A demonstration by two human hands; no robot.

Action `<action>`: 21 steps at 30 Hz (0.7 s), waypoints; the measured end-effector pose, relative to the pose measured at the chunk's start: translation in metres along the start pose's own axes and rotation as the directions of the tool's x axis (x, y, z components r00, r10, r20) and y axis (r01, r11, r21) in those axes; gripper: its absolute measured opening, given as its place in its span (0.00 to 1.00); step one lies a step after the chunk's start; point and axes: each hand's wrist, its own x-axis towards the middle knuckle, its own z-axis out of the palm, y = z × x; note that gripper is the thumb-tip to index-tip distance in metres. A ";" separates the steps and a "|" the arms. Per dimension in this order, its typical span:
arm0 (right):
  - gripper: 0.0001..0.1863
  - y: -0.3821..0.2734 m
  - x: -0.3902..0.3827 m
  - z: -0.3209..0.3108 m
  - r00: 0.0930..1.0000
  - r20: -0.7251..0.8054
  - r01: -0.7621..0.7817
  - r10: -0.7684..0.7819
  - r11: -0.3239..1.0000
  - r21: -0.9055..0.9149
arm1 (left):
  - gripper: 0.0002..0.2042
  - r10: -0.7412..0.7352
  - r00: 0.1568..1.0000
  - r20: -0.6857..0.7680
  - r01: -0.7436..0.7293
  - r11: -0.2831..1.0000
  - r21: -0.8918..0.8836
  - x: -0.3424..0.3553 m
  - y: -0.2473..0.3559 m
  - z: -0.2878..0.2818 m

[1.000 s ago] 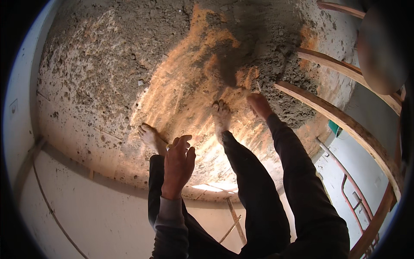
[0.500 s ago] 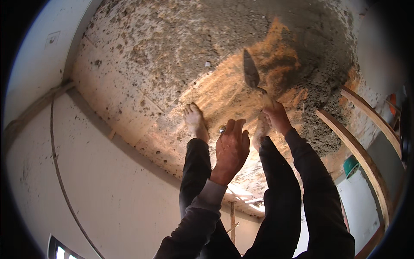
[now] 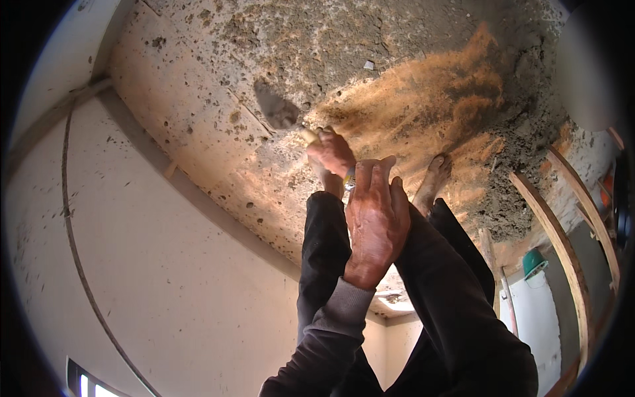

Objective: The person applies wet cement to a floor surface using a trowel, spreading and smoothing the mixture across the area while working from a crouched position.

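Note:
My right hand (image 3: 331,153) is closed around the light handle of a pointed trowel (image 3: 276,107). Motion blurs the blade, which lies over the speckled floor ahead and to the left. Nearer to me, my left hand (image 3: 376,221) overlaps the right forearm in the picture, its back toward me and its fingers curled together. A small shiny, partly yellow thing (image 3: 349,178) shows beside those fingers; most of it is hidden. Rough grey mortar (image 3: 311,49) covers the far floor, next to a smeared orange-brown patch (image 3: 410,99).
My bare right foot (image 3: 434,175) rests on the orange patch. At left runs a pale wall (image 3: 159,264) with a dark cable (image 3: 83,255). Curved-looking wooden boards (image 3: 555,238) stand at right beside a green container (image 3: 534,263). A small white piece (image 3: 368,65) lies on the mortar.
My right hand has swung the trowel leftward from the orange patch to the speckled floor, its forearm now behind my left hand. The left hand has shifted slightly right, and the view has moved.

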 end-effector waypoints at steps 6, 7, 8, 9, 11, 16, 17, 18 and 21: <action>0.19 0.031 0.008 -0.126 0.909 -0.177 0.309 -0.378 0.894 -0.323 | 0.10 0.040 0.997 0.061 -0.042 0.999 0.028 0.003 0.001 0.000; 0.19 0.022 -0.003 -0.137 0.958 -0.211 0.163 -0.195 0.973 -0.162 | 0.10 0.041 0.997 0.064 -0.043 0.999 0.033 0.003 0.001 -0.002; 0.20 0.026 -0.001 -0.143 0.955 -0.245 0.139 -0.170 0.981 -0.138 | 0.10 0.042 0.997 0.067 -0.044 0.998 0.038 0.005 0.001 -0.003; 0.20 0.026 -0.003 -0.150 0.952 -0.251 0.140 -0.174 0.979 -0.149 | 0.10 0.046 0.996 0.076 -0.049 0.998 0.040 0.006 0.000 -0.003; 0.20 0.026 -0.008 -0.160 0.948 -0.260 0.141 -0.183 0.975 -0.172 | 0.10 0.050 0.997 0.066 -0.051 0.999 0.010 0.005 -0.002 -0.002; 0.11 0.009 -0.031 -0.204 0.964 -0.260 -0.027 0.046 0.997 0.077 | 0.10 0.023 0.997 0.068 -0.023 1.000 -0.005 0.003 -0.002 -0.001; 0.09 0.010 -0.036 -0.210 0.939 -0.323 -0.035 0.119 0.966 0.256 | 0.10 0.021 0.997 0.079 -0.021 1.000 -0.004 0.002 -0.002 -0.002; 0.08 0.007 -0.038 -0.217 0.910 -0.370 -0.017 0.190 0.905 0.424 | 0.10 0.024 0.997 0.080 -0.024 1.000 -0.001 0.003 0.000 -0.003; 0.06 -0.003 -0.047 -0.243 0.844 -0.426 0.048 0.325 0.746 0.665 | 0.11 0.037 0.998 0.056 -0.036 0.999 -0.023 0.004 -0.001 -0.003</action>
